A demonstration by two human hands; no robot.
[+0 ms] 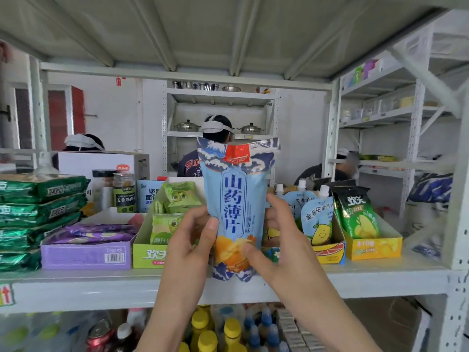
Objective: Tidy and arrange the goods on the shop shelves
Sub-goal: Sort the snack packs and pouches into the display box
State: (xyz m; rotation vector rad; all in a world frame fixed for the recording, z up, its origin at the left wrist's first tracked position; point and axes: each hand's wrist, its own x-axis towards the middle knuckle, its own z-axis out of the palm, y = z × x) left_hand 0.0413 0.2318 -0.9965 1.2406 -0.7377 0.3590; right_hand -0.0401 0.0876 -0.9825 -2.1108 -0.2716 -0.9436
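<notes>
The grey shelf [380,278] runs left to right; green packs [38,212] are stacked at far left, a purple box [86,255] beside them, juice pouches [317,219] in trays to the right; upright at the near edge stands the blue bag [234,204], left hand [193,240] and right hand [276,240] both gripping its lower half, thumbs in front.
</notes>
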